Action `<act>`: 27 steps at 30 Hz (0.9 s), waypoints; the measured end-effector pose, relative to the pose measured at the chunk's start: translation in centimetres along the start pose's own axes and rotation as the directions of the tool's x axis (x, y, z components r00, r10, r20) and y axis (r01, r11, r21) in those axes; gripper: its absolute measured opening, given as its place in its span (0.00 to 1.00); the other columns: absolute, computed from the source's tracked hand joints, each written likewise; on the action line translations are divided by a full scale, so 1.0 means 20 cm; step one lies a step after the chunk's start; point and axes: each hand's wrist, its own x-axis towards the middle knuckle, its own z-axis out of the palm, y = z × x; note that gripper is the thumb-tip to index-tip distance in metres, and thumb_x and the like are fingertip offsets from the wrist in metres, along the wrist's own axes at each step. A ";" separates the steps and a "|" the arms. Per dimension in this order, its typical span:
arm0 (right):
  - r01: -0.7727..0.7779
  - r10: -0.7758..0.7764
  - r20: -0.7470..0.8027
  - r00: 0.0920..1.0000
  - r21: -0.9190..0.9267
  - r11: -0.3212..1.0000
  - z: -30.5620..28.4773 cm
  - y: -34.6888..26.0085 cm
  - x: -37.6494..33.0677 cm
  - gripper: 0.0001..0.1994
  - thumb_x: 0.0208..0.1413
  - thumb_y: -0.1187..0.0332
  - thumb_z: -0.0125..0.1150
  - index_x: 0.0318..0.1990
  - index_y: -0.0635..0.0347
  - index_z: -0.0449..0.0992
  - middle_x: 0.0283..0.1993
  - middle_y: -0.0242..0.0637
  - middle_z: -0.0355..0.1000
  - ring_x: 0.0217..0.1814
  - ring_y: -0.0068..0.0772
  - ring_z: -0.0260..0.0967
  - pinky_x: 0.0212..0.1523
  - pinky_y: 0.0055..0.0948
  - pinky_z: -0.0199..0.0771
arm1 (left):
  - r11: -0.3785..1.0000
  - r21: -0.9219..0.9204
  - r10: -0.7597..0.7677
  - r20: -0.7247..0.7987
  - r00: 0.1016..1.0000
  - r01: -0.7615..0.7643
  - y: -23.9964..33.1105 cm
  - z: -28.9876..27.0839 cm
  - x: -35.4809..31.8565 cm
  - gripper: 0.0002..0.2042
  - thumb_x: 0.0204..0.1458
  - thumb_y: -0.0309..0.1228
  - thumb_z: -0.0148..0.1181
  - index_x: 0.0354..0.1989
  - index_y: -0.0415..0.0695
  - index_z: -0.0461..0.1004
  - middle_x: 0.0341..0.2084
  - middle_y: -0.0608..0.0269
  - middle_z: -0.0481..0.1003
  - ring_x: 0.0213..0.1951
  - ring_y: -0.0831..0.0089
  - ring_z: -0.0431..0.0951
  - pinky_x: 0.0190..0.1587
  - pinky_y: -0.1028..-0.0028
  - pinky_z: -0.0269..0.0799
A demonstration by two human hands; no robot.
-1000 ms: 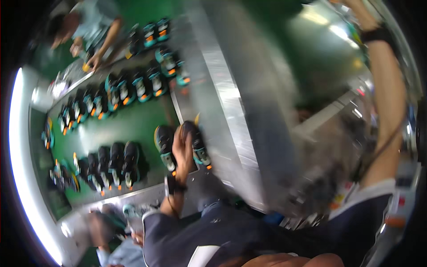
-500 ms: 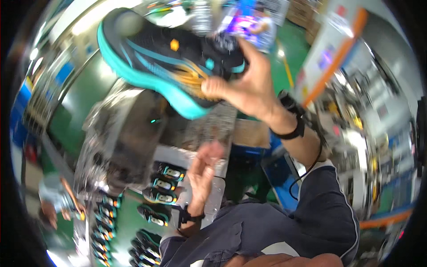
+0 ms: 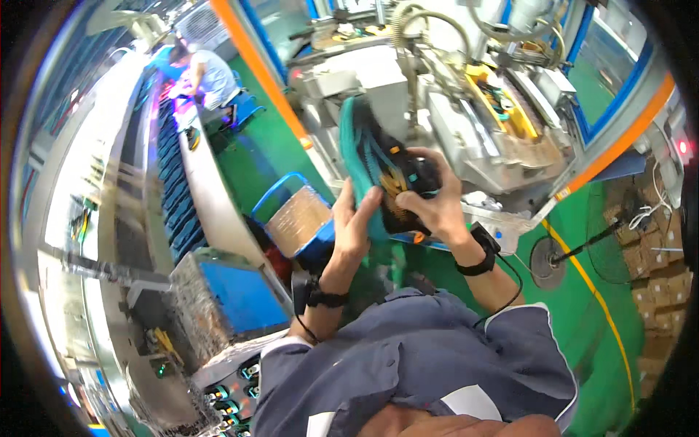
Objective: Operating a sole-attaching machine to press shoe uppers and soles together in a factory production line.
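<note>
A black running shoe with a teal sole and orange and blue markings is held up between both hands, its toe pointing up and away from me. My right hand grips the heel and collar end, with the thumb across the shoe's side. Along the teal sole, my left hand closes on the shoe from the left, its thumb lying against the sole's edge. Just beyond the shoe stands a machine with hoses and metal parts. Part of the heel is hidden by my right hand.
Posts with orange edges frame the machine. A blue chair with a tan seat stands at left, beside a long conveyor lined with dark shoes. Another person sits at its far end. A fan and cartons are at right.
My view has swung right, from the shoe rows and wrapped machine to the orange-edged machine. My left hand, free before, has come onto the shoe. The shoe is now nearer my body.
</note>
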 end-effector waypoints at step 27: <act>-0.436 -0.122 -0.705 0.699 -0.555 0.708 -1.47 0.41 0.86 0.22 0.44 0.65 0.67 0.48 0.64 0.74 0.38 0.33 0.73 0.39 0.24 0.69 0.44 0.24 0.69 | 0.888 0.196 -0.423 -0.002 0.906 0.415 -1.26 0.47 2.16 0.18 0.40 0.30 0.68 0.40 0.35 0.73 0.33 0.52 0.78 0.33 0.62 0.79 0.40 0.68 0.75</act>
